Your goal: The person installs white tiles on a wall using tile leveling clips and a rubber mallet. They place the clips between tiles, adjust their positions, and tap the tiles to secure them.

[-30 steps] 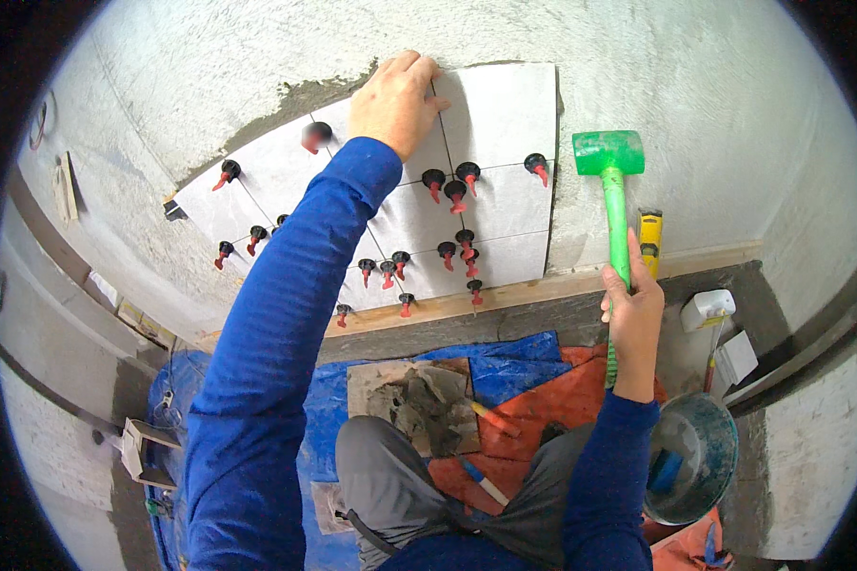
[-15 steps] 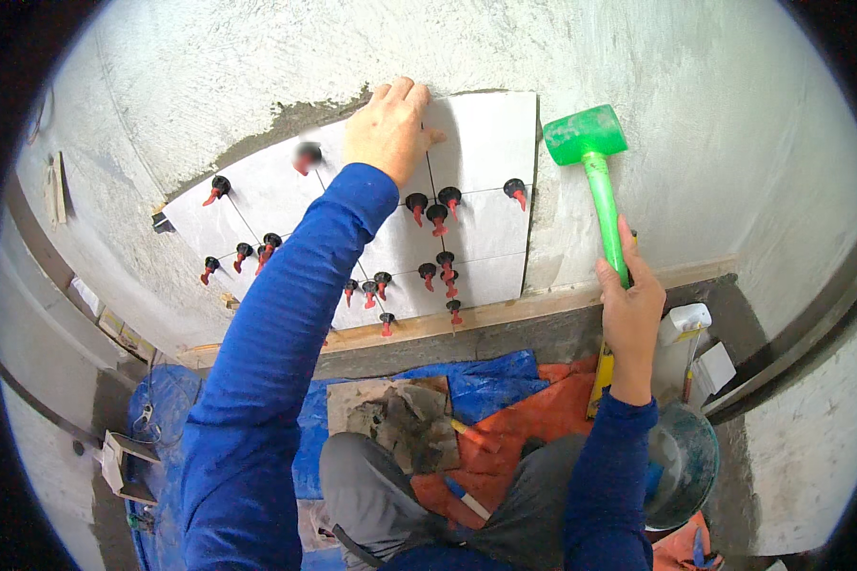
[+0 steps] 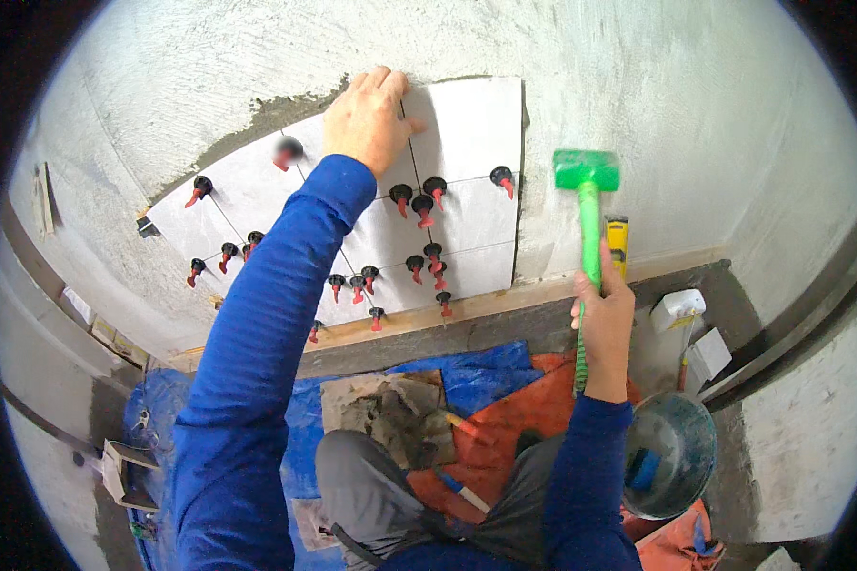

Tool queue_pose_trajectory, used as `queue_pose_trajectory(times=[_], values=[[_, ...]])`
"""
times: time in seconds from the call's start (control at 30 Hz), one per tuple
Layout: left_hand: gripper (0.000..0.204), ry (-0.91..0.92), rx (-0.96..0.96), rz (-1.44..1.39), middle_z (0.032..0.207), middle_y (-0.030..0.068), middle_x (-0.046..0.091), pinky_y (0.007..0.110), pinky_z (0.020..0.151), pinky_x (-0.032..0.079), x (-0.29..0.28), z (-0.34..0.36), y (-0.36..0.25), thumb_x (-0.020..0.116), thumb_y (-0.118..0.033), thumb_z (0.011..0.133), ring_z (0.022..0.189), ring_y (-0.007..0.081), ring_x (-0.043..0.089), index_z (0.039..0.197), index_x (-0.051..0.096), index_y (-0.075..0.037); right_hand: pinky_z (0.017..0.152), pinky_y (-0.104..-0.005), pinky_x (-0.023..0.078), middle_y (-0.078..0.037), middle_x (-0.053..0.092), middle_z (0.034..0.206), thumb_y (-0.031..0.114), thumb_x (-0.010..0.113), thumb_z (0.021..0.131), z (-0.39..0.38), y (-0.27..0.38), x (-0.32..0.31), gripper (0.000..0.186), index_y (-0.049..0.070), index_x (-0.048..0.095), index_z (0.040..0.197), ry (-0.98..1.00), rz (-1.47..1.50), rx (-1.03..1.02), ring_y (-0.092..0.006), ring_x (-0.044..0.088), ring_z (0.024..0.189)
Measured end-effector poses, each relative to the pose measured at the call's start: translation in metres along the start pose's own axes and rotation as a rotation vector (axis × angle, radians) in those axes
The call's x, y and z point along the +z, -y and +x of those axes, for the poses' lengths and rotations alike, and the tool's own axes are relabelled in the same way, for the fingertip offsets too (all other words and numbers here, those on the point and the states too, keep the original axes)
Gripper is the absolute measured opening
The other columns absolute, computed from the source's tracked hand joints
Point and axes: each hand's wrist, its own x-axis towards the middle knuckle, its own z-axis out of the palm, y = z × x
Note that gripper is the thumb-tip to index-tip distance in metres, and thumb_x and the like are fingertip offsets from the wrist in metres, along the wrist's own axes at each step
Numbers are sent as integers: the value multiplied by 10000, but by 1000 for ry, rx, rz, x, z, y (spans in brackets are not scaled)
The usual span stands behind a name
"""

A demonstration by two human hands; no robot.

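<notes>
White wall tiles are set on the wall in front of me, with thin dark joints between them. Black and red tile levelling clips stick out along these joints. My left hand lies with its fingers over the top edge of the upper tiles, thumb spread out to the right. A green rubber mallet stands upright to the right of the tiles, apart from them. Around its green handle my right hand is closed. The mallet's head is slightly blurred.
A wooden batten runs under the tiles. Grey mortar lies on a board over blue and orange sheets. To the right stand a bucket with something blue inside, a yellow spirit level and a white container.
My right hand has moved slightly left, and the mallet has swung more upright with its head lower. My left hand stays at the tiles' top edge. The whole view has shifted a little.
</notes>
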Motion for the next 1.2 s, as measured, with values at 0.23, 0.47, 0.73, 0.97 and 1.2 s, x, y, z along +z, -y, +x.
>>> queue_pose_trajectory(times=[0.23, 0.47, 0.73, 0.97, 1.2], values=[[426, -24, 27, 6, 1060, 47, 678, 380, 921, 553, -2, -2, -1, 905, -296, 706, 1075, 258, 654, 1018, 689, -102, 471, -231, 422, 7, 580, 815, 56, 648, 980, -9, -27, 2, 611, 143, 488, 1564, 77, -14, 73, -70, 515, 577], [443, -54, 83, 22, 1059, 51, 669, 418, 859, 565, 1, -2, 4, 872, -372, 729, 1073, 284, 658, 1041, 678, -125, 477, -224, 427, 13, 573, 806, 50, 651, 976, -9, -24, -5, 614, 157, 496, 1560, 164, -11, 122, -66, 516, 578], [452, -46, 89, 53, 1058, 55, 671, 432, 869, 569, 4, -2, 7, 871, -382, 735, 1067, 297, 664, 1057, 678, -130, 483, -232, 434, -1, 576, 805, 60, 646, 979, -11, -18, -9, 604, 150, 498, 1558, 169, 9, 93, -77, 529, 581], [441, 28, 49, 89, 1103, 40, 669, 407, 922, 565, 0, -2, 3, 872, -358, 751, 1107, 263, 652, 1076, 681, -128, 486, -238, 434, 0, 576, 812, 56, 641, 982, -11, -24, -11, 601, 142, 496, 1559, 206, 4, 106, -83, 520, 577], [456, -77, 80, 60, 1143, 104, 681, 449, 920, 562, 16, 0, 10, 876, -346, 739, 1121, 317, 656, 1064, 671, -100, 490, -233, 426, 12, 573, 807, 88, 657, 973, -12, -33, -16, 613, 149, 495, 1561, 206, 26, 144, -77, 520, 581]])
